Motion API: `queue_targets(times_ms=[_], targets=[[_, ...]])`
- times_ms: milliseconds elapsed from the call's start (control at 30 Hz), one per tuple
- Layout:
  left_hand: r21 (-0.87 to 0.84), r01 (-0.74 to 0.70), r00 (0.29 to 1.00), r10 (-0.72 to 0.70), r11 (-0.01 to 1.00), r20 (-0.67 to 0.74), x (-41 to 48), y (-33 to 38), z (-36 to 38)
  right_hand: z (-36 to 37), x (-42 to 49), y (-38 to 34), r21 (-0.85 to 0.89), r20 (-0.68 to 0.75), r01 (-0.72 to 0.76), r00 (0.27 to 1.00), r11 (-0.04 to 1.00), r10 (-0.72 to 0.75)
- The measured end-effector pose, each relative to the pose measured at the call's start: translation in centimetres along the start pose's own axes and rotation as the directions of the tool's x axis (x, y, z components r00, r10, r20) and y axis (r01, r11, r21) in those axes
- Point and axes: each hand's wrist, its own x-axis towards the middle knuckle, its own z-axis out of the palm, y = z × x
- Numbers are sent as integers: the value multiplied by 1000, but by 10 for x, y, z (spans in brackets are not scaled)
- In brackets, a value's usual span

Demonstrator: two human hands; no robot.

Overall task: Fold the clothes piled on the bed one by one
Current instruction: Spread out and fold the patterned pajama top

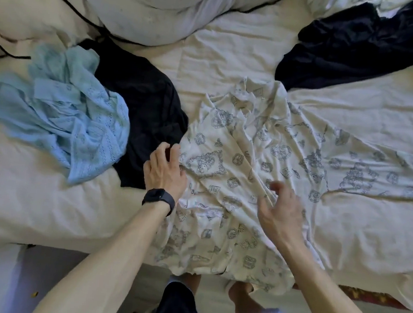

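Fingers (175, 153) of the left hand (165, 171) curl at the left edge of the cream printed garment (251, 147); whether they pinch it cannot be told.
The right hand (281, 214), blurred, hovers over the garment's middle with fingers loose and spread. The garment lies crumpled across the bed (234, 51), its hem over the near edge. A black garment (142, 105) touches the left fingers, a pale blue garment (62, 108) lies beside it, and a dark garment (347, 51) lies well apart at far right.

We see a cream garment (262, 161) printed with grey sketched motifs, a pale blue eyelet top (62, 111), black clothes (145, 106), a navy pile (354, 49), an off-white bed (368, 233) and a black watch (158, 198).
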Motion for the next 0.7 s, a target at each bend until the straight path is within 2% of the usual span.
queue_targets(times_ms=[67, 133, 233, 367, 467, 533, 633, 700], targets=[[51, -76, 995, 72, 996, 68, 24, -11, 2, 19, 38, -48, 74, 95, 103, 989, 992, -110], [23, -128, 985, 125, 991, 118, 38, -23, 4, 39, 80, -92, 109, 163, 169, 969, 980, -185], [-108, -126, 977, 142, 986, 160, 46, -44, 4, 62, 139, -143, 104, 245, 102, 961, 989, -125], [-365, 101, 968, -6, 925, 253, 44, -72, 10, 82, 188, -170, 227, 300, -19, 953, 974, -51], [-563, 332, 915, -113, 756, 388, 47, -87, 18, 87, 206, -187, 189, 293, -49, 956, 981, -8], [-615, 413, 884, -132, 671, 449, 54, -94, 21, 90, 215, -199, 249, 333, -120, 942, 961, 31], [-618, 470, 846, -124, 630, 518, 63, -102, 22, 97, 221, -210, 399, 298, -143, 954, 906, 20], [-622, 505, 819, -104, 599, 564, 66, -104, 22, 102, 217, -206, 354, 287, -111, 958, 929, 5]])
